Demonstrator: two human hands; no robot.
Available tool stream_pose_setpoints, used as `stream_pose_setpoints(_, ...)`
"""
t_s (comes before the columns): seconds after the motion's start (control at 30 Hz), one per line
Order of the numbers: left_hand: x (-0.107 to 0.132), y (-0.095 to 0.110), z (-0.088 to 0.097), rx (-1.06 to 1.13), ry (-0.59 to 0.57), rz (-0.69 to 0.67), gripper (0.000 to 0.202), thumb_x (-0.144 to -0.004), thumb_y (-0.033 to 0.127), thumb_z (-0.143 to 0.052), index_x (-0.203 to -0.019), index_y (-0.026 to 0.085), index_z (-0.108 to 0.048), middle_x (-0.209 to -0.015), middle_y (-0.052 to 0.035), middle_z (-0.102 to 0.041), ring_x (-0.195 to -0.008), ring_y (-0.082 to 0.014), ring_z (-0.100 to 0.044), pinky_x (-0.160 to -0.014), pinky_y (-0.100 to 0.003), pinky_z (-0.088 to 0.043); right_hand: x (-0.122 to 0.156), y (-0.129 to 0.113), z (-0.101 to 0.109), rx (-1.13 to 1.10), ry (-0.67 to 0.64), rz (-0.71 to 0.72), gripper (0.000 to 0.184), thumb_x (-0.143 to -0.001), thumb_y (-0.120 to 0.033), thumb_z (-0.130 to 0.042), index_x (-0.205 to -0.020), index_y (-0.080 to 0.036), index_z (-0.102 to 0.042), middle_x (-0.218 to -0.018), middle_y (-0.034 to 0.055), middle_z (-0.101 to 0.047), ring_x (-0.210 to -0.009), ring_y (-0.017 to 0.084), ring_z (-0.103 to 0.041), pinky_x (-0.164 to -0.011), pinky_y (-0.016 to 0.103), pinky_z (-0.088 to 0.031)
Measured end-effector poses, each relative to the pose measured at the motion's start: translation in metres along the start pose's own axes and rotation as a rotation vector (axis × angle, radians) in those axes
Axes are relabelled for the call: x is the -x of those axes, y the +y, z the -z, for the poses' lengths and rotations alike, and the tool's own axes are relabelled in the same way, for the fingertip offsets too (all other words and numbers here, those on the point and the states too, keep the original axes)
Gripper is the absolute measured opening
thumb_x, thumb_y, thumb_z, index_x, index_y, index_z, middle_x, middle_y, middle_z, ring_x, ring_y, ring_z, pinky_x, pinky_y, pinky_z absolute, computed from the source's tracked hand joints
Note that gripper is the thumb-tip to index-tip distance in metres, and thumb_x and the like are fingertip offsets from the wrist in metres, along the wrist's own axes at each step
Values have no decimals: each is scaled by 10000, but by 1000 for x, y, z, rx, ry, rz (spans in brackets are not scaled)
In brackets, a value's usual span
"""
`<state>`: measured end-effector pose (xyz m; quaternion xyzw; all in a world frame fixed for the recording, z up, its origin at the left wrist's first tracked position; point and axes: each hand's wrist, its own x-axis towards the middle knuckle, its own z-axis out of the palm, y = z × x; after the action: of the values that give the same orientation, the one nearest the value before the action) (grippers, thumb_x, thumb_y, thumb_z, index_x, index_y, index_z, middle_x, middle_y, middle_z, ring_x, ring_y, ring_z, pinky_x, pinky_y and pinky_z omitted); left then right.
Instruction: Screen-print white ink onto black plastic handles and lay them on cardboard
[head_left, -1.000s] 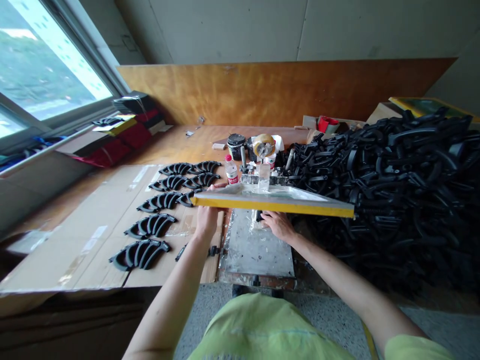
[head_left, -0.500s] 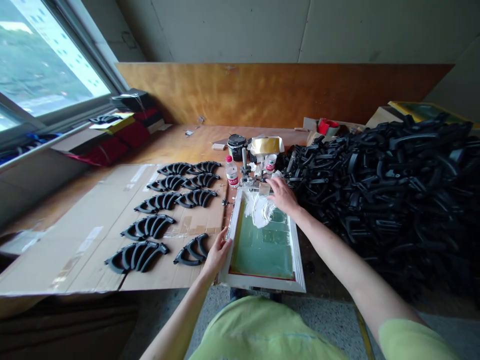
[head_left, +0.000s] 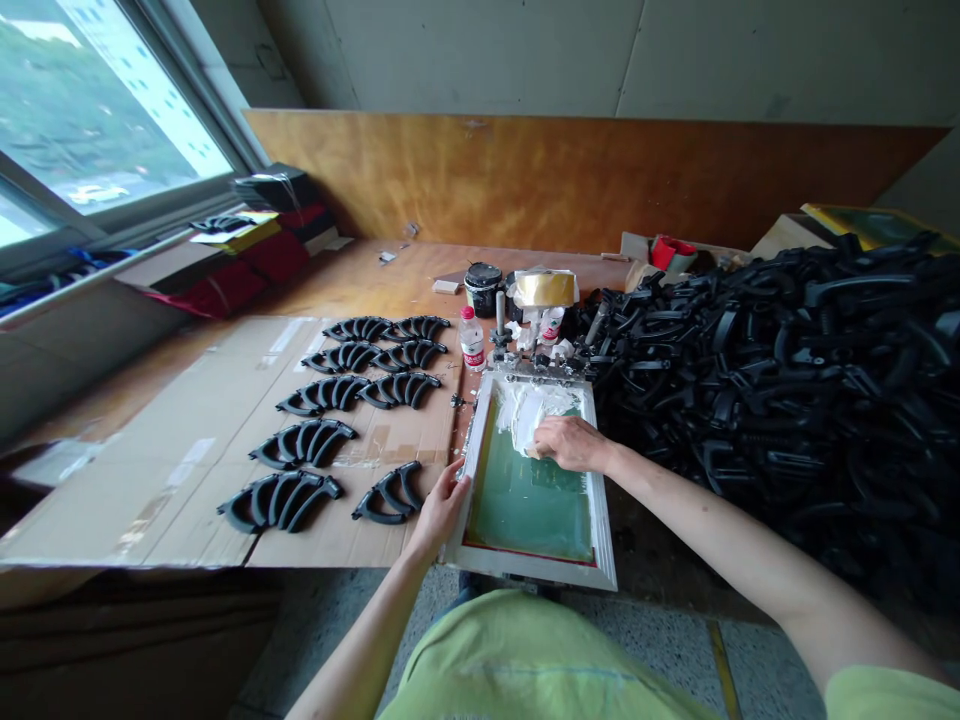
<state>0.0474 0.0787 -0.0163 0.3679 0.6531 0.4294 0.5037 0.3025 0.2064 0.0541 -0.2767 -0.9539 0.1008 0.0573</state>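
A screen-printing frame [head_left: 606, 540] with a green mesh lies in front of me, white paste [head_left: 517, 405] smeared over its far part. My right hand [head_left: 571, 443] is closed around a small squeegee [head_left: 534, 453], mostly hidden by the fingers, at the near edge of the paste. Along the frame's left side, my left hand [head_left: 444, 502] grips the edge, thumb toward the top. Just left of that hand, a black curved, ribbed plastic part [head_left: 388, 493] rests on cardboard. Metal hinge clamps [head_left: 536, 368] hold the frame's far end.
More black ribbed parts [head_left: 281, 500] sit in rows on the cardboard sheet [head_left: 180, 430]. A large heap of black plastic parts [head_left: 757, 370] rises at the right. Behind the frame stand a red-capped bottle [head_left: 472, 340], a dark tub [head_left: 484, 290] and a tape roll [head_left: 543, 288].
My right hand has come from the far end of the frame toward me and closed on the squeegee, which stood by the clamps. The left hand stays at the frame's edge.
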Motion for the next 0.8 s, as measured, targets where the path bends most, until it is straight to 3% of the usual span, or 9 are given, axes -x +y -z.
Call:
stream_pose_setpoints(0.13, 0, 0, 2, -12, -36, -13, 599, -755, 502, -627, -1268, 199, -562, -813, -26, -680, -737, -168, -626, -664, -240, -476, 0, 0, -15, 38, 165, -149, 203, -792, -58, -469, -871, -160, -626, -883, 75, -635, -902, 205, -556, -734, 299, -437)
stream_pose_setpoints(0.27, 1, 2, 2, 34, -46, 17, 609, -740, 508, -647, -1262, 205, -564, -827, -32, -693, -714, -173, -629, -638, -240, -472, 19, -9, -34, 13, 227, -34, 282, -802, -43, -450, -990, -140, -636, -983, 109, -637, -1029, 225, -529, -850, 345, -446)
stream_pose_setpoints(0.33, 2, 5, 1, 33, -52, 22, 609, -738, 510, -651, -1258, 204, -565, -819, -33, -694, -714, -175, -627, -631, -235, -467, 20, -8, -30, -31, 210, -19, 225, -829, -86, -484, -964, -161, -646, -930, 86, -647, -956, 211, -556, -826, 327, -452)
stream_pose_setpoints(0.43, 7, 18, 4, 41, -80, 41, 659, -731, 523, -659, -1290, 197, -531, -804, -37, -695, -675, -173, -619, -594, -231, -456, -2, 5, -8, -46, 238, -171, 210, -863, -190, -549, -1051, -202, -642, -905, 55, -659, -867, 194, -583, -768, 297, -453)
stream_pose_setpoints(0.53, 15, 48, 11, 72, -116, 61, 720, -714, 536, -674, -1332, 216, -488, -790, -19, -687, -647, -168, -610, -565, -224, -446, -34, 29, 20, -29, 295, -365, 476, -831, -251, -630, -1294, -279, -520, -1003, 37, -669, -879, 197, -600, -758, 289, -451)
stream_pose_setpoints(0.6, 19, 76, 16, 88, -128, 46, 663, -726, 557, -652, -1285, 219, -538, -811, -11, -679, -656, -160, -604, -558, -216, -442, -40, 51, 35, -45, 338, -450, 518, -832, -271, -629, -1329, -301, -488, -1048, 31, -669, -876, 192, -609, -757, 283, -450)
stream_pose_setpoints(0.7, 19, 120, 14, 135, -109, -68, 539, -762, 596, -583, -1096, 178, -647, -893, -33, -671, -672, -157, -595, -557, -225, -453, -15, 81, 44, -116, 465, -644, 304, -891, -269, -508, -1177, -217, -596, -975, 51, -688, -831, 181, -622, -746, 275, -450)
stream_pose_setpoints(0.8, 6, 159, 1, 263, -38, -309, 491, -783, 577, -559, -1049, 170, -632, -1004, -55, -656, -784, -175, -619, -643, -246, -502, 25, 91, 24, -133, 481, -826, 227, -890, -263, -460, -1004, -163, -629, -846, 66, -689, -743, 182, -622, -674, 272, -453)
